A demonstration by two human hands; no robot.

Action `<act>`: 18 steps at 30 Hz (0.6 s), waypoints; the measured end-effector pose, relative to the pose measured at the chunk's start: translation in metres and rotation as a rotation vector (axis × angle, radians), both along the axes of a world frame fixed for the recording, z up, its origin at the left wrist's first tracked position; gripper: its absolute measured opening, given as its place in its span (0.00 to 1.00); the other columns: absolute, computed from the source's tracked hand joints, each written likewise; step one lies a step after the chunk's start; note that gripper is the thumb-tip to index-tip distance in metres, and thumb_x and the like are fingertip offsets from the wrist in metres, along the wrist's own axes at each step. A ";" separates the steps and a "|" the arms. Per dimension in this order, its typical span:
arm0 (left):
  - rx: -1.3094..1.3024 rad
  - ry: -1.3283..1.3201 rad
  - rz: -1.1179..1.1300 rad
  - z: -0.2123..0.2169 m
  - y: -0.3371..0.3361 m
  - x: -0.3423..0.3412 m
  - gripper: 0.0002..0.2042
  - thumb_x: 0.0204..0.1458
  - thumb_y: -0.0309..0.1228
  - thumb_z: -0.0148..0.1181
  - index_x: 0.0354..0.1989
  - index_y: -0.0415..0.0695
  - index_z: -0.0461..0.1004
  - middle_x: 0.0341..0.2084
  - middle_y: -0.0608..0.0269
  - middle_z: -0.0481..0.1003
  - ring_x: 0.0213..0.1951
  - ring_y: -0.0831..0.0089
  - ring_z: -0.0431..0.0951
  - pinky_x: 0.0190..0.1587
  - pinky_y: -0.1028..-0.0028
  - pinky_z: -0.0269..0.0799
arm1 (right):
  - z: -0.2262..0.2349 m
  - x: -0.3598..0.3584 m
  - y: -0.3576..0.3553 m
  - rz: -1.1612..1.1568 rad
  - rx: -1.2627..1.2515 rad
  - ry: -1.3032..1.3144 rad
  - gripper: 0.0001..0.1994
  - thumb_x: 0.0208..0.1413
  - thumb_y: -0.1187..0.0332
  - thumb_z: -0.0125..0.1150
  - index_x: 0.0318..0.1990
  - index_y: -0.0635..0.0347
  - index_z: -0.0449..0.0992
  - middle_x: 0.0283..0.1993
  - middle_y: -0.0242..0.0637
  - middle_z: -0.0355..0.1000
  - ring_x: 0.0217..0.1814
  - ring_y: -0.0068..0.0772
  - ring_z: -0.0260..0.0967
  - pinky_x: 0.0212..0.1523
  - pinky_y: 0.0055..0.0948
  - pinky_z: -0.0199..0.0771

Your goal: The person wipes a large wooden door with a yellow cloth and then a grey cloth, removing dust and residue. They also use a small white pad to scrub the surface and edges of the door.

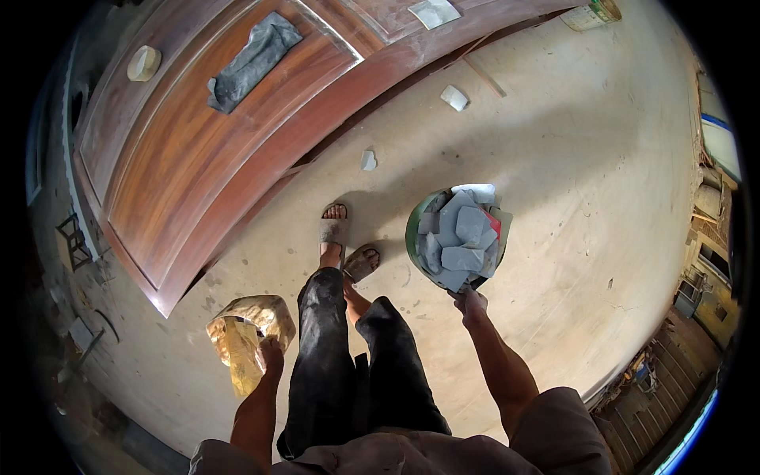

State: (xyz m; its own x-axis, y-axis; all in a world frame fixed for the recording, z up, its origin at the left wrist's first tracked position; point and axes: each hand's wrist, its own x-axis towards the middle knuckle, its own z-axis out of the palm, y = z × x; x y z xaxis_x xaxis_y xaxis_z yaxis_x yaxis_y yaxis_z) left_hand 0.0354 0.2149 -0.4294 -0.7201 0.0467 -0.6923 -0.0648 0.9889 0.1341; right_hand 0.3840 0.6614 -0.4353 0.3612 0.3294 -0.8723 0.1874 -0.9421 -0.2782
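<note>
My right hand is closed on the near edge of a green bucket, which is off the ground or close to it; I cannot tell which. Grey scraps that look like used sandpaper fill the bucket to the top, with a white piece and a red one among them. My left hand grips a curved, shiny brown-gold band, from which a yellowish strip hangs down. What the band is made of is unclear. The fingers of both hands are partly hidden.
A large reddish-brown wooden panel lies at the left. On it are a crumpled grey sheet, a pale round block and a white sheet. Scraps lie on the floor. A tub stands far right.
</note>
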 end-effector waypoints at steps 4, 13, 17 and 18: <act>-0.102 -0.014 -0.139 -0.013 -0.005 -0.019 0.12 0.54 0.38 0.58 0.36 0.45 0.85 0.30 0.44 0.82 0.36 0.46 0.83 0.42 0.50 0.77 | -0.002 0.000 0.006 0.070 0.063 0.024 0.16 0.62 0.70 0.48 0.52 0.73 0.72 0.46 0.49 0.82 0.44 0.40 0.84 0.37 0.30 0.79; -0.092 -0.051 -0.140 -0.023 0.024 -0.037 0.13 0.53 0.36 0.58 0.39 0.45 0.85 0.31 0.45 0.82 0.37 0.48 0.84 0.43 0.53 0.77 | -0.013 -0.003 0.057 -0.084 0.052 -0.016 0.09 0.57 0.72 0.61 0.42 0.67 0.76 0.38 0.51 0.82 0.21 0.27 0.69 0.21 0.24 0.67; -0.120 -0.070 -0.079 0.006 0.081 -0.036 0.13 0.52 0.36 0.59 0.39 0.46 0.86 0.33 0.44 0.82 0.39 0.48 0.84 0.45 0.53 0.77 | -0.004 -0.008 0.113 -0.089 0.049 -0.030 0.09 0.57 0.72 0.61 0.42 0.67 0.76 0.38 0.50 0.82 0.23 0.28 0.71 0.23 0.25 0.68; -0.128 -0.073 -0.086 0.009 0.096 -0.036 0.13 0.52 0.36 0.59 0.39 0.46 0.86 0.33 0.44 0.82 0.39 0.48 0.84 0.45 0.53 0.77 | -0.002 -0.006 0.128 -0.081 0.043 -0.018 0.09 0.57 0.72 0.61 0.42 0.68 0.76 0.38 0.50 0.82 0.24 0.28 0.72 0.23 0.25 0.68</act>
